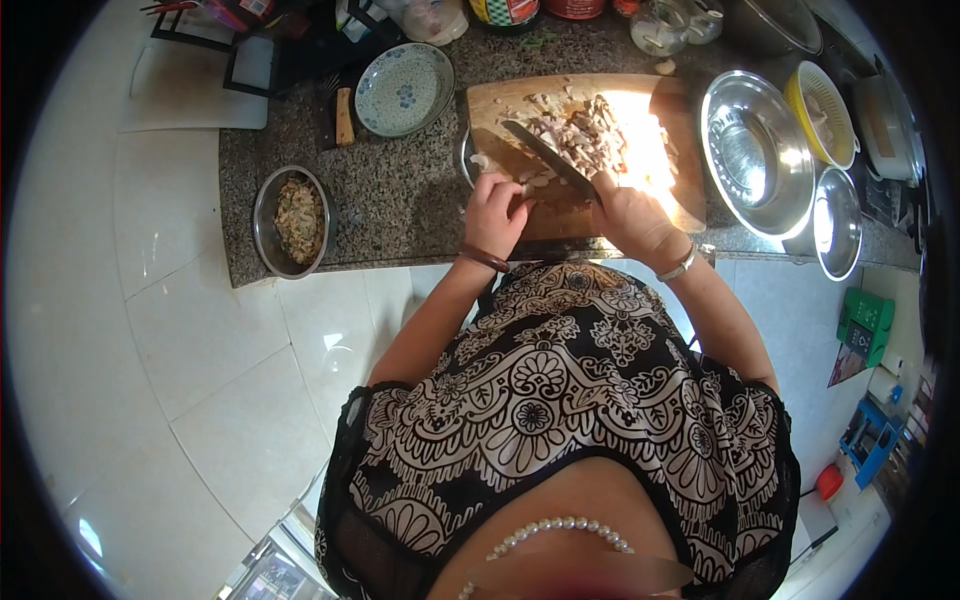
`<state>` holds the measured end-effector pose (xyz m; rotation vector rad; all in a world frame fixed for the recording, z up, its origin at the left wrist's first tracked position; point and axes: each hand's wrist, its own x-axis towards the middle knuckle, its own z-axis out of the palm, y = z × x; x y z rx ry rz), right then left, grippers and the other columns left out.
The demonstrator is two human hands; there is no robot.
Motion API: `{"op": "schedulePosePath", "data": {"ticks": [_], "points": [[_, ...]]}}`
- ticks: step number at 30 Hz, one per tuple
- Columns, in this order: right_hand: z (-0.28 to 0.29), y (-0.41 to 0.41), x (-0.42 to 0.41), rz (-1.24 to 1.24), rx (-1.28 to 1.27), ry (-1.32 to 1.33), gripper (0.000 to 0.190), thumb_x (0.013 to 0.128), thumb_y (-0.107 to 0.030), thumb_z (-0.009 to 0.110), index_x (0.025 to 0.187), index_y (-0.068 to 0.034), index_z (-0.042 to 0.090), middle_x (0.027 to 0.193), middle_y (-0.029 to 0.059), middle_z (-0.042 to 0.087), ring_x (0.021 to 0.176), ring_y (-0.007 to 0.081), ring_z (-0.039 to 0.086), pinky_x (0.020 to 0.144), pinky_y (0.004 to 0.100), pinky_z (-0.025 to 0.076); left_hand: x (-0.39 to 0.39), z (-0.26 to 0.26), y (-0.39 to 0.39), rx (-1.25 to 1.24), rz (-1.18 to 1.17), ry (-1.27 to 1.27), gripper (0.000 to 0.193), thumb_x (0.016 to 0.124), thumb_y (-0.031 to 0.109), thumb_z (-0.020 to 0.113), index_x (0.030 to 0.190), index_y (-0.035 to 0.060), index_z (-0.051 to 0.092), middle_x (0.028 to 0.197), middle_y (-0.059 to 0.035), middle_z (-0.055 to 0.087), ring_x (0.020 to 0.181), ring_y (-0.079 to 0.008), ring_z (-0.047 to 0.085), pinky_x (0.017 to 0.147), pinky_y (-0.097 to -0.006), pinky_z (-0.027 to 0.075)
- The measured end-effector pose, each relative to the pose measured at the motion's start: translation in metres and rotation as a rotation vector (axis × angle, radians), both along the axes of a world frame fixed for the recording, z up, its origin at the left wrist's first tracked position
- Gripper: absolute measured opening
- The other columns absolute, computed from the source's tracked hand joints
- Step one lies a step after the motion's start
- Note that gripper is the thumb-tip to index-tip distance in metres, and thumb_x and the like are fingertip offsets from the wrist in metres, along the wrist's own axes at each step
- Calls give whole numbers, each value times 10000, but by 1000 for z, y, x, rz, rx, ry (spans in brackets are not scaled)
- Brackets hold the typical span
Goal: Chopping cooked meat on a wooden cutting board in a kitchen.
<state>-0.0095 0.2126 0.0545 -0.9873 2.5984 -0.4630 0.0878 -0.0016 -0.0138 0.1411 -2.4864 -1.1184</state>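
Observation:
My right hand [637,217] grips a kitchen knife [551,156], its dark blade slanting up and left over a wooden cutting board [581,225]. Beyond the blade lies a heap of chopped pale, pinkish-grey food [589,135], partly in bright sunlight. At the board's near left part is my left hand [495,217], its fingers curled down beside a few small pale slices [538,180]. Whether a piece is between those fingertips is not clear. A white piece [480,160] rests at the board's left edge, just past the left knuckles.
Left on the granite counter [390,202] are a metal bowl of minced mixture [300,221], a blue-patterned plate [405,90] and a wooden-handled tool [344,116]. To the right stand a large steel basin [757,157], a yellow strainer [821,112] and a smaller steel bowl [838,223]. Glass jars [660,28] line the back.

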Motion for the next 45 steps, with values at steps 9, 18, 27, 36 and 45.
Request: {"op": "schedulePosePath", "data": {"ticks": [9, 18, 27, 36, 45], "points": [[3, -2, 2, -24, 4, -29, 160, 915, -165, 533, 991, -31, 491, 647, 205, 646, 628, 399, 660, 583, 515, 514, -9, -10, -6, -78, -64, 32, 146, 751, 16, 700, 862, 55, 615, 845, -100, 604, 694, -257, 619, 592, -346, 504], [2, -3, 3, -20, 20, -22, 161, 913, -169, 544, 987, -36, 491, 646, 196, 647, 629, 392, 664, 583, 503, 523, -40, -7, -20, -187, -52, 84, 240, 779, 90, 750, 994, 22, 669, 974, -106, 644, 812, -254, 629, 689, -357, 524], [-1, 0, 4, -35, 6, -66, 182, 926, -176, 535, 1037, -39, 485, 689, 221, 644, 675, 429, 646, 615, 539, 507, -21, -5, -13, -46, -120, 82, 278, 748, 40, 766, 1006, 23, 665, 1021, -100, 643, 899, -259, 635, 814, -353, 536], [11, -5, 19, -42, 50, 8, 138, 939, -142, 485, 1021, -31, 481, 662, 198, 660, 619, 392, 672, 562, 509, 529, -21, -12, 0, -102, -46, 117, 233, 744, 59, 778, 929, 24, 641, 1028, -134, 608, 946, -339, 613, 805, -400, 515], [16, -5, 23, 67, 163, -6, 111, 911, -91, 498, 1004, -30, 492, 684, 175, 678, 638, 345, 698, 561, 455, 551, -23, -7, 0, -116, -59, 119, 177, 729, 46, 757, 813, 25, 603, 909, -123, 588, 875, -349, 579, 739, -413, 483]]}}
